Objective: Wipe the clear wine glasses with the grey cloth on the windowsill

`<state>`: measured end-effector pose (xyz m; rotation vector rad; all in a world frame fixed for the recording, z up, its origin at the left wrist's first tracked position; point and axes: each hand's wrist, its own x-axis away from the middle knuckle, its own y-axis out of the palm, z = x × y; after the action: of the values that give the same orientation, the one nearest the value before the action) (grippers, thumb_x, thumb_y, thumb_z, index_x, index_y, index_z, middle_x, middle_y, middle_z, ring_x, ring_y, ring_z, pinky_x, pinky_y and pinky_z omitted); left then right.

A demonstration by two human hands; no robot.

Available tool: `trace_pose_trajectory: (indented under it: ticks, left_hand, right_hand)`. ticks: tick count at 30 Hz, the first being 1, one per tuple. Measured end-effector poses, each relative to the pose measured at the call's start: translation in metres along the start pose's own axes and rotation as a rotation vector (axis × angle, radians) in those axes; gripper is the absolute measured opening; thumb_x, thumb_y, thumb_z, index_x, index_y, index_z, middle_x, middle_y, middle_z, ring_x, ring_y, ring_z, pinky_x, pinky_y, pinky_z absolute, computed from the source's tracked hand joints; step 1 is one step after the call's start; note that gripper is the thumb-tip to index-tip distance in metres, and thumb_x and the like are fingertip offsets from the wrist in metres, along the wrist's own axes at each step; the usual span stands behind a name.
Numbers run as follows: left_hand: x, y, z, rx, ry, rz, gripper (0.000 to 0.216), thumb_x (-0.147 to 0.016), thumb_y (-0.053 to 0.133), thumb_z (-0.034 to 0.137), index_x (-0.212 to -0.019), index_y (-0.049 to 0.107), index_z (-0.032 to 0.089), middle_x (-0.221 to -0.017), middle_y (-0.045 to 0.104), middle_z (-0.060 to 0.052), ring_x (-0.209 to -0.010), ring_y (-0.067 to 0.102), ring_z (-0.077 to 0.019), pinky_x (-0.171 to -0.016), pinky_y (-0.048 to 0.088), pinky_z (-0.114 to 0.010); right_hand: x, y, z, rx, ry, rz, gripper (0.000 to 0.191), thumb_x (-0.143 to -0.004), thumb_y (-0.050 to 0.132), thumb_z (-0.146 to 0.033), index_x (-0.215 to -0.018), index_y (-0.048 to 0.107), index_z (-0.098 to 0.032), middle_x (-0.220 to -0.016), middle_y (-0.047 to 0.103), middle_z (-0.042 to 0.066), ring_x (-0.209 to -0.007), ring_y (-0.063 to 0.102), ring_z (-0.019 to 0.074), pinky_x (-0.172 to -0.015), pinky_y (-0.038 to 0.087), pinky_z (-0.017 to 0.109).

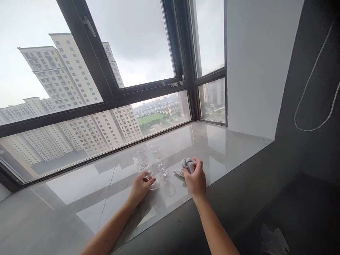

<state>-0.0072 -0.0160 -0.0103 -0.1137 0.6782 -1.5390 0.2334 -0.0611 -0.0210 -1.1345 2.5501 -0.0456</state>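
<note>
Several clear stemmed glasses stand close together on the glossy window sill [196, 180]. My left hand [140, 186] has its fingers closed round the stem of the nearest wine glass [145, 165], whose foot rests on or just above the sill. Just right of it stands another stemmed glass [165, 175], apart from my hands. A grey cloth [186, 165], bunched and folded, is pinched in the fingers of my right hand [196, 177], low over the sill to the right of the glasses. Part of the cloth is hidden by that hand.
Dark-framed windows [106, 95] with a handle [89, 26] rise behind the sill. A white wall [252, 67] closes off the right end. A beaded blind cord [305, 129] hangs at far right. Below, a pale crumpled thing [275, 241] lies in the dark.
</note>
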Motion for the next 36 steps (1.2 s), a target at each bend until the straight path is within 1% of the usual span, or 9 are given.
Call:
trace_pose_trajectory:
  ticks: [3, 9, 13, 21, 28, 30, 32, 34, 36]
  left_hand:
    - [0.001, 0.0, 0.005, 0.006, 0.044, 0.046, 0.03, -0.066, 0.076, 0.046, -0.068, 0.063, 0.02, -0.063, 0.061, 0.0, -0.058, 0.052, -0.0135, -0.057, 0.04, -0.024]
    - [0.004, -0.001, 0.013, 0.097, -0.01, 0.055, 0.033, -0.068, 0.075, 0.049, -0.071, 0.065, 0.019, -0.068, 0.063, -0.002, -0.064, 0.057, -0.0166, -0.062, 0.042, -0.026]
    - [0.006, -0.004, 0.012, 0.214, -0.032, 0.071, 0.029, -0.072, 0.072, 0.046, -0.071, 0.063, 0.019, -0.068, 0.062, 0.0, -0.063, 0.055, -0.0138, -0.061, 0.04, -0.024]
    - [0.008, -0.008, 0.018, 0.336, 0.024, 0.056, 0.028, -0.081, 0.067, 0.046, -0.089, 0.062, 0.019, -0.086, 0.071, -0.006, -0.079, 0.065, -0.0193, -0.065, 0.043, -0.028]
    - [0.007, -0.003, 0.013, 0.256, 0.028, 0.111, 0.039, -0.08, 0.064, 0.054, -0.1, 0.059, 0.021, -0.061, 0.065, 0.0, -0.064, 0.061, -0.0187, -0.063, 0.043, -0.03]
    - [0.007, -0.003, 0.01, 0.193, 0.061, 0.18, 0.036, -0.082, 0.062, 0.052, -0.101, 0.059, 0.021, -0.071, 0.068, -0.002, -0.072, 0.063, -0.0197, -0.066, 0.046, -0.03]
    - [0.007, -0.004, 0.009, 0.091, 0.093, 0.269, 0.033, -0.084, 0.06, 0.047, -0.103, 0.06, 0.021, -0.095, 0.069, -0.007, -0.085, 0.064, -0.0212, -0.066, 0.049, -0.031]
    - [0.008, -0.008, 0.011, -0.018, 0.121, 0.343, 0.031, -0.085, 0.059, 0.043, -0.105, 0.063, 0.021, -0.119, 0.061, -0.012, -0.098, 0.062, -0.0235, -0.064, 0.051, -0.03]
    - [0.008, -0.012, 0.013, -0.093, 0.154, 0.381, 0.028, -0.084, 0.061, 0.04, -0.103, 0.067, 0.02, -0.129, 0.054, -0.013, -0.109, 0.059, -0.0265, -0.061, 0.053, -0.029]
  right_hand:
    - [0.0, -0.001, 0.0, -0.004, -0.004, -0.001, 0.053, -0.078, 0.055, -0.039, -0.128, 0.046, -0.024, -0.101, 0.064, 0.006, -0.079, 0.062, 0.0234, -0.063, 0.044, 0.03]
    - [0.0, 0.0, 0.001, -0.01, -0.015, 0.008, 0.053, -0.078, 0.055, -0.04, -0.128, 0.046, -0.024, -0.101, 0.063, 0.006, -0.081, 0.062, 0.0241, -0.063, 0.044, 0.03]
    - [0.0, 0.0, 0.002, -0.003, 0.0, -0.001, 0.053, -0.078, 0.056, -0.04, -0.128, 0.046, -0.024, -0.101, 0.063, 0.006, -0.08, 0.062, 0.0237, -0.062, 0.043, 0.03]
    - [0.0, -0.001, 0.001, 0.0, 0.002, -0.004, 0.053, -0.078, 0.056, -0.039, -0.128, 0.046, -0.024, -0.101, 0.063, 0.005, -0.081, 0.062, 0.0238, -0.063, 0.043, 0.031]
    - [0.0, -0.001, 0.0, 0.004, 0.016, -0.015, 0.052, -0.079, 0.056, -0.038, -0.128, 0.044, -0.025, -0.101, 0.062, 0.004, -0.082, 0.062, 0.0237, -0.065, 0.043, 0.03]
    - [0.0, -0.001, 0.0, 0.004, 0.017, -0.019, 0.053, -0.079, 0.056, -0.038, -0.129, 0.044, -0.025, -0.102, 0.062, 0.005, -0.082, 0.062, 0.0237, -0.064, 0.043, 0.03]
    - [0.0, -0.002, 0.0, 0.005, 0.018, -0.024, 0.053, -0.079, 0.056, -0.039, -0.129, 0.044, -0.024, -0.102, 0.062, 0.005, -0.082, 0.062, 0.0239, -0.064, 0.043, 0.03]
    - [0.0, -0.002, -0.001, 0.004, 0.021, -0.027, 0.054, -0.079, 0.056, -0.039, -0.129, 0.044, -0.024, -0.103, 0.063, 0.006, -0.082, 0.062, 0.0239, -0.063, 0.043, 0.03]
    - [0.0, -0.002, -0.001, 0.003, 0.024, -0.023, 0.054, -0.079, 0.056, -0.039, -0.129, 0.044, -0.024, -0.103, 0.063, 0.006, -0.082, 0.062, 0.0238, -0.063, 0.042, 0.03]
